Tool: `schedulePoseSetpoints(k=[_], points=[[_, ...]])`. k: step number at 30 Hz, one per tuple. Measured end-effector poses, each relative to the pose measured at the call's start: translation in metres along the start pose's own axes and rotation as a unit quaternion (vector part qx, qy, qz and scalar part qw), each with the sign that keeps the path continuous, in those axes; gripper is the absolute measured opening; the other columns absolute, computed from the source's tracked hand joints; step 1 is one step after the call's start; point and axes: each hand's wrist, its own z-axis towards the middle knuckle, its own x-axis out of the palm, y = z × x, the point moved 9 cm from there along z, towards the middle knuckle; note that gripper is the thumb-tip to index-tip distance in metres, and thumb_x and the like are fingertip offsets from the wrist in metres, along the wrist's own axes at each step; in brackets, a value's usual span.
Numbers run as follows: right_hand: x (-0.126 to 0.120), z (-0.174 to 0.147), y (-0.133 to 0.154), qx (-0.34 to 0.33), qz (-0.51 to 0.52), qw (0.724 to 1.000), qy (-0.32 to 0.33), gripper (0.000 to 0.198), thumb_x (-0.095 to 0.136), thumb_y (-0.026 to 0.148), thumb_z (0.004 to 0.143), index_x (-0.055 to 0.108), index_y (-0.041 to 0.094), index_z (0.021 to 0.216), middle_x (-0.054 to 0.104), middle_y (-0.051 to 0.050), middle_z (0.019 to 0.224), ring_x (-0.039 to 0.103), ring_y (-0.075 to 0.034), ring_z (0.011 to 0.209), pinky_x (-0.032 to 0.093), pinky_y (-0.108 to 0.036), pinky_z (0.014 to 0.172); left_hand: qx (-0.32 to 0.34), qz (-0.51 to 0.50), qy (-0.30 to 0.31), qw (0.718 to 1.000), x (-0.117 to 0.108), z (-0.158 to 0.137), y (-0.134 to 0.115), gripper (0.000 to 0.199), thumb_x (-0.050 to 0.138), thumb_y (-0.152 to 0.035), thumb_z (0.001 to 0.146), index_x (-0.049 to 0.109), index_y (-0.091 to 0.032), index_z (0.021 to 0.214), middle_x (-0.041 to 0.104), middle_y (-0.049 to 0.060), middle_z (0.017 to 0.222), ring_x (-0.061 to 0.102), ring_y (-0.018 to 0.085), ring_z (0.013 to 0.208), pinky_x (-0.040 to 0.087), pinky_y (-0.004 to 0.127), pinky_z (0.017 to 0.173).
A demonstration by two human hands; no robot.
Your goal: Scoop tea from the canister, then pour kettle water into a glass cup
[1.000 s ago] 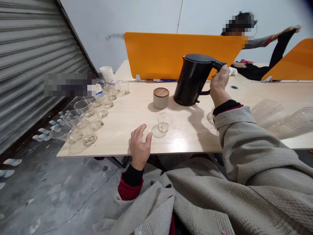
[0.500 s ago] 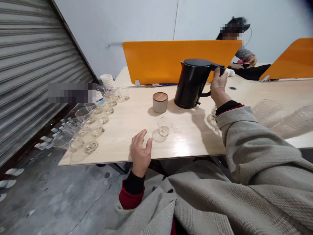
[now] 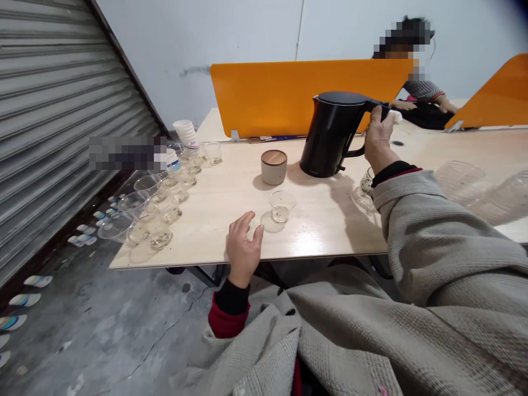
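Observation:
My right hand [image 3: 378, 142] grips the handle of a black electric kettle [image 3: 333, 134] that stands upright on the light wooden table [image 3: 322, 220]. My left hand [image 3: 242, 248] rests at the table's near edge with its fingers spread, holding nothing. Just right of it stands a small clear glass cup [image 3: 282, 205] with a little liquid in it. A grey canister with a wooden lid [image 3: 274, 166] sits left of the kettle. Another glass [image 3: 364, 193] is partly hidden behind my right sleeve.
Several clear glass cups [image 3: 159, 212] and a stack of white paper cups [image 3: 184, 131] line the table's left side. Orange dividers [image 3: 289, 93] stand at the back. Large clear plastic cups [image 3: 462, 179] lie at right. Another person [image 3: 416, 91] sits behind the divider. A metal shutter [image 3: 45, 110] stands at left.
The kettle went from tilted and lifted to standing upright on the table, my right hand still on its handle. My left hand stayed at the table edge. The view shifted slightly.

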Motion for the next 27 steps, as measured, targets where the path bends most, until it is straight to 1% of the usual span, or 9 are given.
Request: schedulePoseSetpoints(k=[3,5,7,9,12,15,20,24,27], points=[[-0.011,-0.013,-0.001,0.083,-0.027,0.996,0.029,0.033,0.047,0.026,0.112,0.051,0.007,0.138,0.053,-0.032,0.152,0.057,-0.020,0.138,0.037,-0.050,0.117,-0.015,0.012,0.017,1.000,0.006,0.005,0.003,0.039,0.067,-0.038,0.101,0.069,-0.022,0.136,0.074,0.014,0.138,0.068,0.029,0.126,0.061,0.049,0.107],[-0.031,-0.043,0.018,0.040,-0.057,0.998,0.009,0.051,0.057,0.033,0.110,0.044,0.009,0.153,0.036,-0.034,0.167,0.039,-0.028,0.157,0.019,-0.061,0.127,-0.017,0.007,0.033,0.999,0.012,0.010,0.005,0.044,0.067,-0.037,0.100,0.066,-0.021,0.141,0.071,0.015,0.143,0.067,0.030,0.132,0.059,0.051,0.112],[-0.049,-0.096,0.050,-0.093,-0.021,0.995,0.010,0.062,0.045,0.047,0.113,0.037,0.013,0.164,0.033,-0.028,0.173,0.028,-0.031,0.165,0.016,-0.063,0.131,-0.017,-0.009,0.048,0.999,0.020,0.016,0.009,0.048,0.065,-0.033,0.100,0.062,-0.020,0.147,0.068,0.016,0.149,0.064,0.031,0.139,0.056,0.052,0.116],[-0.052,-0.163,0.063,-0.134,0.049,0.986,0.092,0.068,0.034,0.058,0.113,0.034,0.017,0.167,0.035,-0.021,0.175,0.031,-0.030,0.165,0.023,-0.063,0.132,-0.024,-0.026,0.065,0.997,0.031,0.022,0.014,0.052,0.062,-0.027,0.099,0.059,-0.019,0.150,0.065,0.017,0.154,0.061,0.031,0.144,0.053,0.053,0.120],[-0.028,-0.261,0.054,-0.041,0.119,0.940,0.316,0.077,0.032,0.066,0.109,0.036,0.019,0.168,0.044,-0.018,0.172,0.042,-0.031,0.160,0.035,-0.058,0.131,-0.035,-0.040,0.088,0.995,0.048,0.029,0.020,0.057,0.056,-0.017,0.097,0.056,-0.014,0.154,0.061,0.019,0.159,0.059,0.030,0.148,0.048,0.054,0.126],[-0.013,-0.321,0.055,-0.016,0.130,0.887,0.442,0.082,0.037,0.071,0.105,0.037,0.020,0.169,0.054,-0.017,0.165,0.052,-0.032,0.154,0.041,-0.056,0.128,-0.026,-0.044,0.125,0.991,0.060,0.030,0.017,0.063,0.053,-0.012,0.094,0.054,-0.016,0.156,0.063,0.016,0.157,0.061,0.028,0.147,0.048,0.053,0.126],[-0.006,-0.339,0.069,-0.073,0.125,0.860,0.490,0.076,0.032,0.066,0.107,0.043,0.020,0.167,0.063,-0.014,0.157,0.055,-0.031,0.150,0.039,-0.052,0.129,-0.018,-0.043,0.180,0.983,0.064,0.025,0.010,0.065,0.052,-0.012,0.094,0.053,-0.019,0.158,0.073,0.012,0.145,0.068,0.026,0.139,0.053,0.048,0.121],[-0.010,-0.340,0.069,-0.088,0.092,0.867,0.482,0.072,0.031,0.062,0.108,0.045,0.022,0.166,0.067,-0.013,0.152,0.056,-0.032,0.148,0.040,-0.054,0.128,-0.010,-0.032,0.169,0.985,0.059,0.023,0.012,0.056,0.053,-0.014,0.096,0.061,-0.019,0.151,0.077,0.011,0.139,0.071,0.026,0.132,0.055,0.049,0.119],[-0.015,-0.335,0.064,-0.093,0.074,0.886,0.447,0.071,0.031,0.058,0.108,0.043,0.019,0.167,0.056,-0.014,0.164,0.049,-0.031,0.154,0.037,-0.053,0.131,-0.022,-0.026,0.130,0.991,0.054,0.025,0.019,0.055,0.055,-0.016,0.096,0.061,-0.018,0.150,0.073,0.014,0.145,0.071,0.026,0.132,0.056,0.048,0.118]])
